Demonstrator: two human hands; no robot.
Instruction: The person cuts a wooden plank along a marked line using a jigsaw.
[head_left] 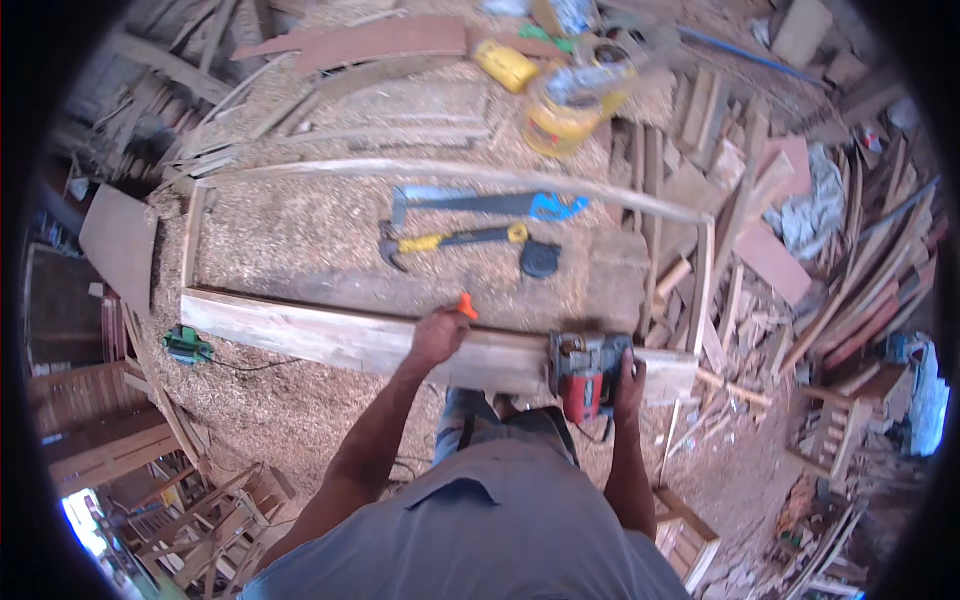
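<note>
- A small orange object (466, 304) is gripped by the left hand (438, 338).
- The red power tool (582, 385) on the board (320, 333) is clasped by the right hand (629, 385).

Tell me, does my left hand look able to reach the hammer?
Probably yes: the hammer lies beyond your left hand, with nothing visible on it or blocking the way, though the small orange object that hand holds might need setting down first.
</note>
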